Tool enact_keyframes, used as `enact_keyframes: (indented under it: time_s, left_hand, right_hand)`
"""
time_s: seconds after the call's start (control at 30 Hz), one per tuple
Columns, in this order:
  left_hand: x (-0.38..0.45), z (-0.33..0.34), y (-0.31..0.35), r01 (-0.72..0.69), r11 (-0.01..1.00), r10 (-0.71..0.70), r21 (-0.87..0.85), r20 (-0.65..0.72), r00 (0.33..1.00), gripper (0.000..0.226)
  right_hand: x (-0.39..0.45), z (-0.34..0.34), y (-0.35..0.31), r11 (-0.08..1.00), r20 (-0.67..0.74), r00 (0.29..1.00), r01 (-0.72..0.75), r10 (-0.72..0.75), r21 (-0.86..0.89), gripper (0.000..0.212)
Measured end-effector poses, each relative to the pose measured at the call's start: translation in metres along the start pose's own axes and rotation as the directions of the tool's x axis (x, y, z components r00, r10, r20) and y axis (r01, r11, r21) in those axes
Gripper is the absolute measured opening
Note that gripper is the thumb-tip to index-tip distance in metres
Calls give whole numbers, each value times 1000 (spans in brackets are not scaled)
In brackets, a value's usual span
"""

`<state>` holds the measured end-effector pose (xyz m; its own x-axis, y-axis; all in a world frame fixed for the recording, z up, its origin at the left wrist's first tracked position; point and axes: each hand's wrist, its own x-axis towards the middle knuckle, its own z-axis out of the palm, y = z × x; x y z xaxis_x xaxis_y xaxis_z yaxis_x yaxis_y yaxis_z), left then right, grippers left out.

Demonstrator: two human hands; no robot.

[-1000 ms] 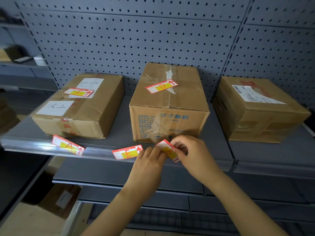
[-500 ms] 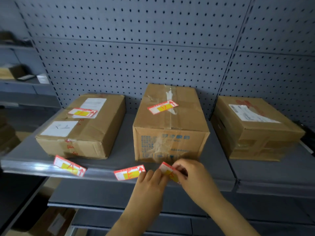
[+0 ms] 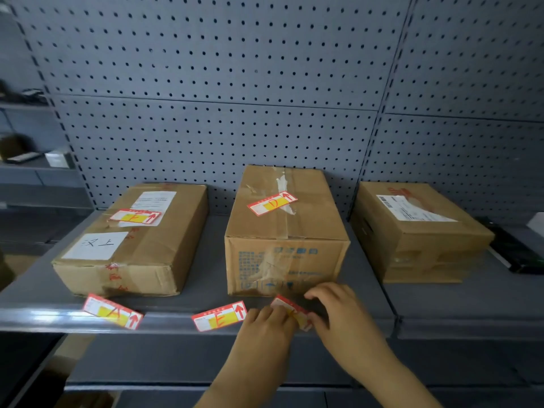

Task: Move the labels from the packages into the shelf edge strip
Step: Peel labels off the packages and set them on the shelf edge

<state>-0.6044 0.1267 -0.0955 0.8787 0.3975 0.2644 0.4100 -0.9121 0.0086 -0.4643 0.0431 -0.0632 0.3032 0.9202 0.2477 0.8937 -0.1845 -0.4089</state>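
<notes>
- A small red, white and yellow paper label [image 3: 291,315] sits tilted at the front lip of a grey shelf, directly in front of the middle cardboard package [image 3: 287,231]. Both hands hold it.
- The left hand [image 3: 265,328] has its fingertips bunched on the label's left end; the right hand [image 3: 338,313] pinches the right end between thumb and fingers, its other fingers curled above.
- The label looks thin, light and easily bent, more card than cloth. My judgement is that it will crease if squeezed in the middle, so the short ends are the sensible place to grip, sliding the long edge into the groove.
- The shelf edge strip [image 3: 170,319] runs along the shelf's front, a glossy grey channel. Two labels already rest on it, both crooked: one marked E [image 3: 219,316] just left of the hands, and one marked A [image 3: 113,312] further left.
- Two labels remain on packages: one marked D [image 3: 272,203] on top of the middle package, and one [image 3: 135,217] on top of the left package [image 3: 132,240]; its letter is hard to read.
- A third package [image 3: 418,231] stands to the right with only a shipping sticker showing.
- Grey pegboard [image 3: 223,83] forms the wall behind everything.
</notes>
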Motion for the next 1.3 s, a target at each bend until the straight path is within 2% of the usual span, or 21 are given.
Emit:
enact_keyframes:
  time_s: [0.13,0.2,0.33,0.47,0.57,0.63,0.8,0.97,1.3]
  left_hand:
    - [23,-7,19,-108,993,103,-44,-107,989,16]
    - [40,-12,33,-150,987,144,-50,-111,983,8]
    - [77,-26,66,-215,970,207,-112,-73,976,27]
    - [111,-34,114,-292,944,284,-155,-71,956,12]
    - [135,-35,157,-353,918,345,-181,-78,935,21]
    - [150,-30,187,-380,902,373,-205,-74,925,20]
    - [186,-21,264,-435,880,424,-190,-96,901,14]
    - [222,-17,330,-459,861,436,-221,-147,888,19]
    - [312,15,409,-477,848,463,-233,-113,879,26]
  right_hand:
    - [-16,-22,14,997,-53,996,-70,68,-24,24]
    - [-26,-36,25,993,-75,991,-111,108,-35,25]
    - [-57,-68,55,978,-166,968,-202,190,-58,25]
    - [-91,-100,89,949,-240,928,-307,284,-67,24]
    - [-115,-122,120,929,-292,898,-363,329,-69,24]
    - [-131,-135,143,919,-311,883,-388,351,-66,24]
    - [-168,-175,202,905,-326,865,-421,381,-58,22]
    - [-194,-214,258,883,-322,850,-463,417,-79,23]
    - [-193,-257,365,852,-336,818,-518,467,-78,22]
